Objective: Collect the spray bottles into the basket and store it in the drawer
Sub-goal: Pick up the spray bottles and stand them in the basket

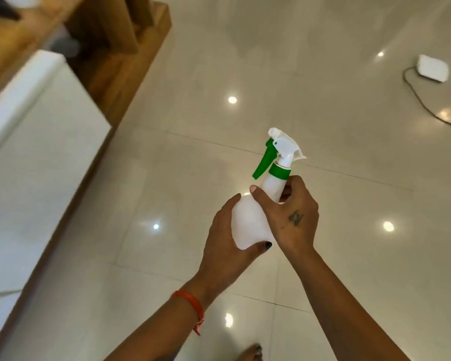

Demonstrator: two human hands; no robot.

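Note:
A white spray bottle [250, 220] with a green trigger and green collar is held upright in front of me, over the floor. My left hand [227, 246] cups its round body from below and the left, thumb across the base. My right hand [289, 217] grips the bottle's shoulder and neck just under the green collar. No basket or drawer shows clearly in this view.
A white cabinet front [37, 157] and a wooden unit [110, 48] run along the left, blurred. Glossy cream floor tiles [323, 256] spread ahead. A white box [432, 71] with a dark cable [427, 105] lies on the floor at far right. My foot [253, 353] shows at the bottom.

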